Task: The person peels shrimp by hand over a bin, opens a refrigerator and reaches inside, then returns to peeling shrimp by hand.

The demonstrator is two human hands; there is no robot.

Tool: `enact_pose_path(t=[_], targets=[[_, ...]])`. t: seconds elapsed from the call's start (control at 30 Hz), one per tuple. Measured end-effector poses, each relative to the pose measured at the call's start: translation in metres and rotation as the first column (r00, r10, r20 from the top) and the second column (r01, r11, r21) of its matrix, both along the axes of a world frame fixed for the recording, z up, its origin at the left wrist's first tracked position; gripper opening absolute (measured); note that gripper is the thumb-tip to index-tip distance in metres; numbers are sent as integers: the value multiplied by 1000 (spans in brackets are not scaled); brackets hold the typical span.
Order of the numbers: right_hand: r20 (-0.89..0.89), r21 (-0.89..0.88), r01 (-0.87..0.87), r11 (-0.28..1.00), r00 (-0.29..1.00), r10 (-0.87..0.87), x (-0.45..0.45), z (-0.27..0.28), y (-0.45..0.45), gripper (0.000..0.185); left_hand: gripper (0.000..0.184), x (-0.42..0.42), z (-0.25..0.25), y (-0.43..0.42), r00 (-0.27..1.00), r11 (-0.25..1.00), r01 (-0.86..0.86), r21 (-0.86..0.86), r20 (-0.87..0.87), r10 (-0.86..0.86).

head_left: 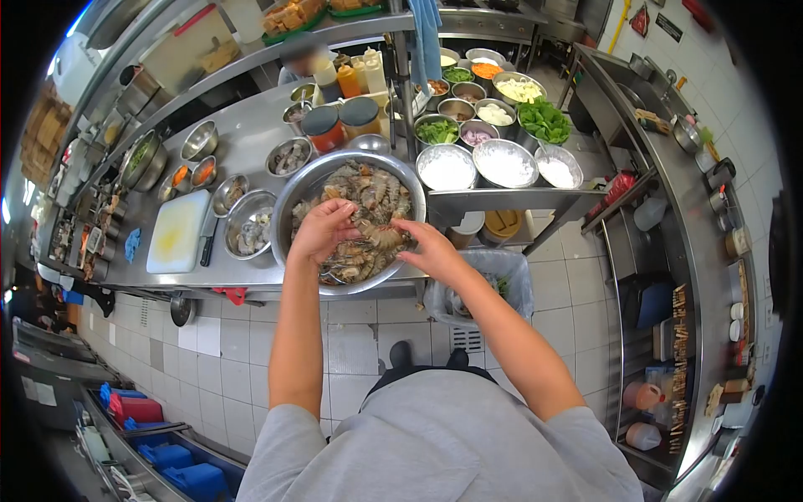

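Observation:
A wide steel bowl [280, 205] full of raw, unpeeled shrimp [339, 180] stands at the counter's front edge. Over it, one shrimp [381, 238] is between my two hands. My left hand [322, 233] is closed in a pinch at the shrimp's left end, its fingertips partly hidden. On the other end, the fingers and thumb of my right hand [431, 251] grip the shrimp from the right. Left of the big bowl, a smaller steel bowl [237, 219] contains grey, peeled-looking shrimp.
A knife [207, 238] lies beside a white cutting board [178, 230]. Behind the big bowl are lidded sauce tubs [322, 125]. White powder fills pans [504, 163] on the right. A lined bin [514, 289] stands below on the tiled floor [360, 343].

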State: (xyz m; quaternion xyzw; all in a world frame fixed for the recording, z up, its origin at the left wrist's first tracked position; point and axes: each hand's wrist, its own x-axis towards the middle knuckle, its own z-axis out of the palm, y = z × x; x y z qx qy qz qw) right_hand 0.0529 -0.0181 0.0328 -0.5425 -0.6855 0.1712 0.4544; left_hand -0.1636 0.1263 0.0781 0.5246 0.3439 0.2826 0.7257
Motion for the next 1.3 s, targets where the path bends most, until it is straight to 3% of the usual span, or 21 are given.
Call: enact_pose_path(t=[0.07, 0.2, 0.27, 0.33, 0.43, 0.5, 0.53, 0.57, 0.6, 0.7, 0.77, 0.93, 1.0, 1.1, 1.17, 1.2, 1.23, 1.3], targets=[[-218, -269, -95, 959, 975, 35, -4, -7, 13, 58, 10, 2, -18, 4, 985, 980, -32, -199, 161, 65], [-280, -298, -147, 943, 958, 60, -3, -16, 20, 51, 12, 3, -50, 4, 947, 911, -146, -386, 211, 241], [-609, -362, -319, 876, 793, 38, -1, -14, 19, 43, 13, 1, -59, 4, 951, 906, -145, -398, 195, 238], [-651, -343, -328, 880, 759, 29, 4, -10, 16, 39, 14, 4, -53, -5, 957, 901, -138, -411, 179, 228], [-748, -349, -342, 872, 663, -39, 11, -2, 11, 32, 20, 15, -42, -23, 973, 938, -102, -332, 164, 164], [-794, -371, -348, 861, 600, -100, 17, -1, 7, 28, 28, 23, -36, -30, 991, 989, 25, -144, 136, -6], [-826, -401, -368, 839, 540, -158, 22, -1, 3, 24, 28, 29, -33, -35, 990, 989, 30, -145, 138, -10], [-851, -428, -390, 815, 478, -218, 28, -2, -1, 21, 32, 36, -31, -40, 991, 992, 119, 42, 51, -121], [-850, -430, -387, 816, 478, -222, 33, -4, -6, 21, 36, 43, -30, -47, 976, 951, 219, 218, -56, -212], [-825, -422, -356, 834, 532, -190, 50, -11, -28, 17, 39, 76, -34, -73, 973, 934, 227, 275, -34, -227], [-728, -450, -266, 853, 662, -178, 64, -18, -46, 19, 38, 100, -57, -87, 972, 933, 221, 283, 14, -234], [-651, -481, -117, 869, 712, -264, 89, -28, -81, 22, 37, 157, -93, -124, 975, 933, 199, 300, 35, -219], [-633, -488, -89, 868, 721, -282, 97, -41, -90, 24, 44, 171, -99, -137, 997, 704, 67, 707, -27, -68], [-655, -498, 0, 867, 656, -376, 102, -61, -95, 23, 52, 182, -104, -158, 997, 660, 70, 748, -67, -30], [-582, -504, 88, 859, 701, -413, 99, -77, -98, 24, 56, 184, -107, -161, 994, 610, 93, 787, -113, -5], [-417, -458, 217, 862, 804, -423, 98, -81, -98, 25, 56, 185, -109, -162, 984, 625, 147, 767, -179, -12], [-416, -458, 218, 862, 804, -425, 99, -84, -99, 25, 56, 185, -111, -162, 970, 640, 198, 743, -243, -18], [-198, -459, 334, 823, 865, -461, 100, -87, -100, 27, 55, 187, -115, -154, 957, 627, 246, 739, -287, -37]])
